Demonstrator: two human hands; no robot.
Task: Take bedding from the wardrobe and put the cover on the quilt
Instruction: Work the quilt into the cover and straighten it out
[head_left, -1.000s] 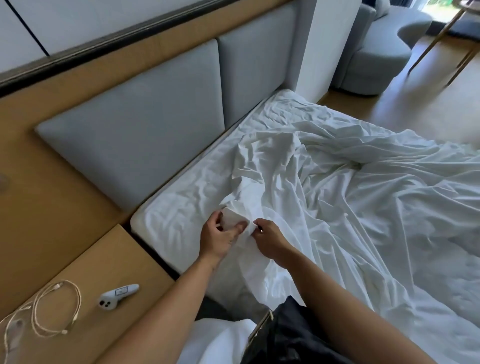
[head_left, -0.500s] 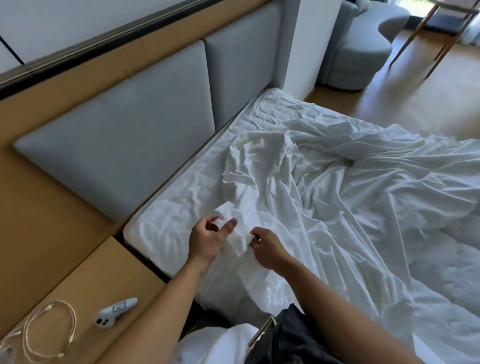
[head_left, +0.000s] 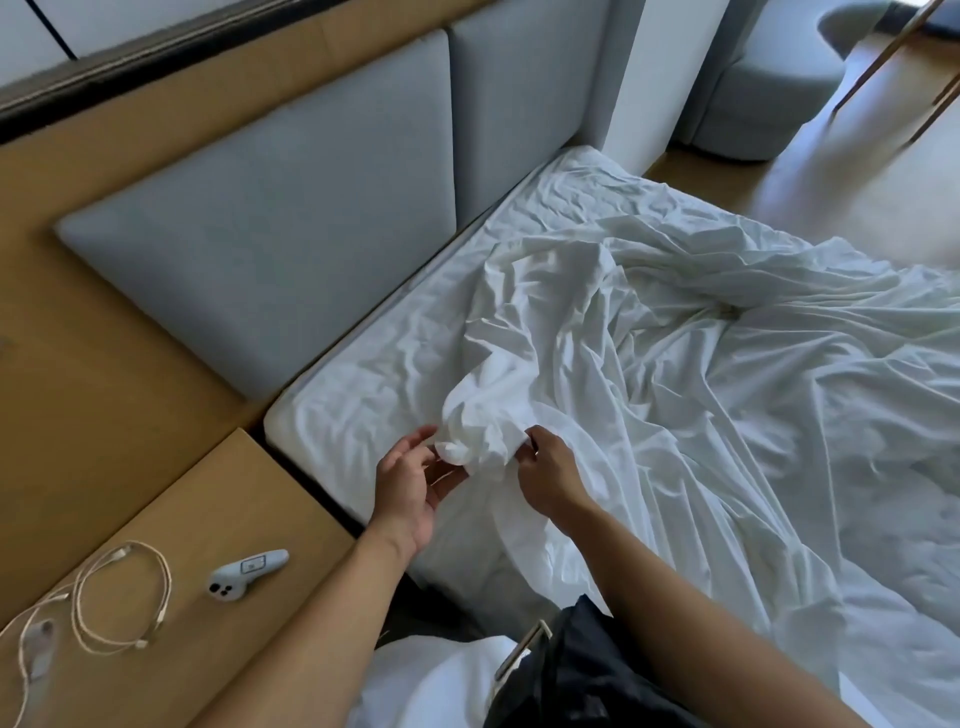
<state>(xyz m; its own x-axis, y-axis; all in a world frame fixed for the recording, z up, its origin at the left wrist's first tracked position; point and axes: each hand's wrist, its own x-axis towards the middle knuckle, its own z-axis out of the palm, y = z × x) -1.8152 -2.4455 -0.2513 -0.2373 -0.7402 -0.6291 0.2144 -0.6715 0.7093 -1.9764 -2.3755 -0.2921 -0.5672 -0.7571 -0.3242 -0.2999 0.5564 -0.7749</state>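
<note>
Head view: right hand (head_left: 548, 475) pinches the bunched corner of the light, limp cover (head_left: 571, 332), likely its best hold; left hand (head_left: 408, 488) waits beside it, fingers loosely spread.

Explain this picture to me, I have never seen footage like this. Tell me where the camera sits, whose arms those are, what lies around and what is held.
There is no machine here: a person wears a camera on the head, looking down at their own arms. The single view shows a bed with a crumpled white cover spread over it. The right hand pinches a bunched part of the cover; the left hand is open beside that bunch, its fingers loose. On the wooden bedside table lie a coiled cable and a small white gadget. Grey cushions line the wall behind.
</note>
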